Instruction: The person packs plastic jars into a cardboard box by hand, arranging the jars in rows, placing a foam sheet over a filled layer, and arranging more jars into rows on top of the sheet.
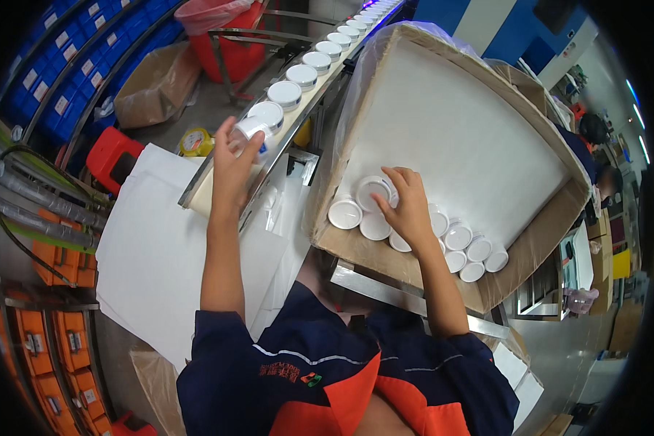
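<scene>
My left hand (232,161) is at the near end of a conveyor belt (209,190), its fingers closed round a tilted round white-lidded jar (250,129). The jar's side looks clear or pale. Over the near corner of a large cardboard box (356,251), my right hand (410,207) has its thumb and forefinger at another white-lidded jar (371,190). That jar rests against or just above others in the box. Several white jars (458,237) lie in rows along the box's near wall, some partly hidden by my right hand and forearm.
A line of white-lidded jars (284,93) runs back along the belt. White sheets (160,254) lie left of me, beside a red stool (114,158) and yellow tape roll (195,142). Blue bins (65,80) and orange bins (73,341) fill racks at left. A metal frame (374,285) edges the box.
</scene>
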### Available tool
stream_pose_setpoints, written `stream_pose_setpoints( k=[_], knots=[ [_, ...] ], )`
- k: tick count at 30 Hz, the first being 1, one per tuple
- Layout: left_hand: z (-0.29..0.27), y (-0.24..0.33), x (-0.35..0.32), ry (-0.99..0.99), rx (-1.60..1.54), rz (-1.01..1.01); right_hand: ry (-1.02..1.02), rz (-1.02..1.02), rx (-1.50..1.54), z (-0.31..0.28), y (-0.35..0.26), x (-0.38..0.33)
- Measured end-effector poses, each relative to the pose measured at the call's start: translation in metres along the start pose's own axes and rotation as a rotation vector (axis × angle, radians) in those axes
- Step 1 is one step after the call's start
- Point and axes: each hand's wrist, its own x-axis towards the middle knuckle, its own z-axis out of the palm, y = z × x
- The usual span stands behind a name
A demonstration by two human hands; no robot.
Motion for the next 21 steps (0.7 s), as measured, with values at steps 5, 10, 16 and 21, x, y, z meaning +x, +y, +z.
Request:
stream_pose_setpoints(
  k=[5,10,16,21],
  knots=[
    [0.044,0.053,-0.084,-0.619,-0.983,-0.478,0.165,-0.196,0.376,-0.046,-0.088,-0.001],
    [0.079,0.071,-0.118,-0.802,-0.989,-0.453,0.314,-0.287,0.302,-0.061,-0.076,-0.016],
    [0.101,0.055,-0.13,-1.015,-1.309,-0.616,0.373,-0.242,0.41,-0.073,-0.072,-0.027],
    [0.099,0.041,-0.101,-0.492,-0.44,-0.096,0.395,-0.235,0.339,-0.094,-0.073,-0.029]
  ],
)
